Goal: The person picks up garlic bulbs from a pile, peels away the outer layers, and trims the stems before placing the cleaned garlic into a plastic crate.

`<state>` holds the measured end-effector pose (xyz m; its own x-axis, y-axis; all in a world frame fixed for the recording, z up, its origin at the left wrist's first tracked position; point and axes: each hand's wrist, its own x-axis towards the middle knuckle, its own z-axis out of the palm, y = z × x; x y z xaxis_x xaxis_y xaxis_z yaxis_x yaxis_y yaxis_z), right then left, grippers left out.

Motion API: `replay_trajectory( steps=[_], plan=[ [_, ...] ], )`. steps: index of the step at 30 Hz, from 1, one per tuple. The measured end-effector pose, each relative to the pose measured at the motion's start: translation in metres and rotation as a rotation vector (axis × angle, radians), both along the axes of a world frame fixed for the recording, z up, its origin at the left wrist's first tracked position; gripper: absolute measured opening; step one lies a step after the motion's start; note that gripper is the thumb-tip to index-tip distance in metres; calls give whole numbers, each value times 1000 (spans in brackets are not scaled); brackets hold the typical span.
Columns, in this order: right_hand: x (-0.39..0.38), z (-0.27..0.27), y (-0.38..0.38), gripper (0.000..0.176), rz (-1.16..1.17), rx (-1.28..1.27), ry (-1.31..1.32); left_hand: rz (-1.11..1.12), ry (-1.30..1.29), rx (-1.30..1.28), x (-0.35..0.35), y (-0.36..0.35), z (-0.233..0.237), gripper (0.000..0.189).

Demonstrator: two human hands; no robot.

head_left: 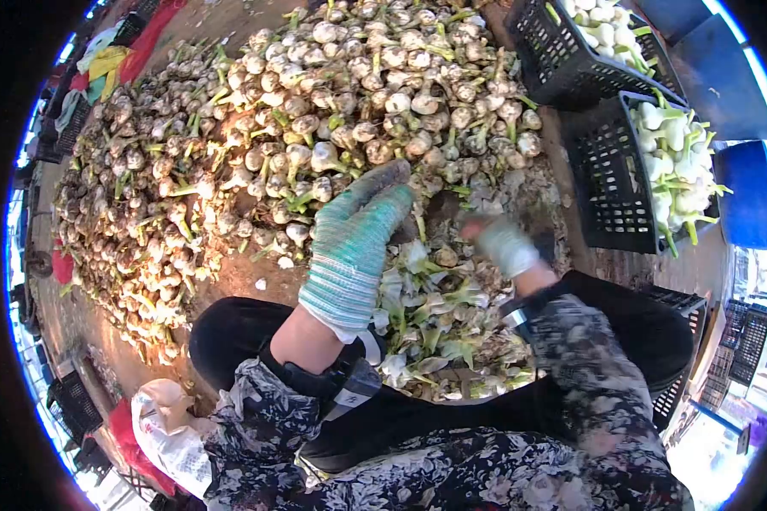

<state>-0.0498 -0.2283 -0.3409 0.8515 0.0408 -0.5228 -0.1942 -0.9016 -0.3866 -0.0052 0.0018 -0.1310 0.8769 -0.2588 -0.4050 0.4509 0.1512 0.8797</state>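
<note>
My left hand (362, 234), in a green and white striped knit glove with dirty fingertips, is over the near edge of a heap of garlic bulbs (324, 94). Its fingers are bent and close together, and whatever they hold is hidden behind them. To the right, my right hand (504, 245) wears a pale glove and is smeared by motion, so its fingers cannot be made out. Below and between both hands lies a pile of garlic peelings and cut leaves (443, 319), in front of my crossed legs.
At the right stand a black crate (609, 175) and, behind it, another black crate (562, 51), both filled with cleaned white garlic. A blue container (748, 192) is beyond them. A white sack (170, 426) lies at the lower left. Coloured bags (111, 60) are at the far left.
</note>
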Motion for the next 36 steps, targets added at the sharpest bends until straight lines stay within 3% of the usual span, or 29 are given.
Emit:
replay_trajectory(
  steps=[1,3,5,7,9,11,13,14,15,17,19,21,23,24,25,27,28,29,31,32,33,35,36],
  plan=[
    [-7,4,33,44,-395,109,401,2,-3,8,1,1,-1,34],
    [-31,-20,70,54,-230,39,103,-43,-3,2,2,2,-5,34],
    [-35,-29,81,60,-242,-110,132,-65,41,68,3,4,2,33],
    [-30,-34,77,58,-257,-29,206,-58,41,51,3,5,1,33],
    [-21,-49,57,53,-1339,1105,277,-56,14,45,6,7,-2,34],
    [-15,-14,39,52,-1215,1197,209,-82,59,44,6,8,1,34],
    [-14,99,57,50,-558,874,-447,16,55,-14,-1,0,-13,33],
    [-16,134,65,50,-551,874,-468,-20,140,-13,-3,0,-22,28],
    [-19,164,72,52,-593,1015,-517,-76,163,47,-6,-2,-61,26],
    [-28,186,79,59,-613,1256,-627,-191,516,-501,-18,-13,-31,31],
    [-36,192,93,62,-718,1339,-516,-312,554,-723,-24,-11,-8,38],
    [-39,194,94,65,-629,1262,-640,-291,529,-693,-21,-8,-2,37],
    [-40,204,85,69,-224,751,-892,-260,341,-699,-17,-5,9,34],
    [-36,221,80,70,-178,709,-882,-145,306,-612,-17,-3,9,33],
    [-35,223,75,70,-178,712,-899,-104,244,-586,-18,-4,7,36],
    [-34,224,61,65,-935,1505,-576,-133,-19,-291,-15,2,26,39],
    [-32,223,54,55,-862,1393,-551,-41,-280,-229,-16,-7,10,47],
    [-32,222,56,55,-862,1396,-564,-42,-378,-109,-18,-11,16,56],
    [-31,222,69,45,-1053,1533,-299,-113,-686,139,-22,-10,18,59],
    [-29,224,78,40,-1013,1334,-354,-132,-830,244,-22,-9,20,60],
    [-27,218,79,40,-1015,1333,-360,-136,-833,240,-21,-7,19,60],
    [-16,208,83,38,-992,1567,-415,-137,-962,385,-20,-5,16,62],
    [-19,216,85,40,-894,1319,-375,-93,-922,294,-20,-5,13,61]
  ],
)
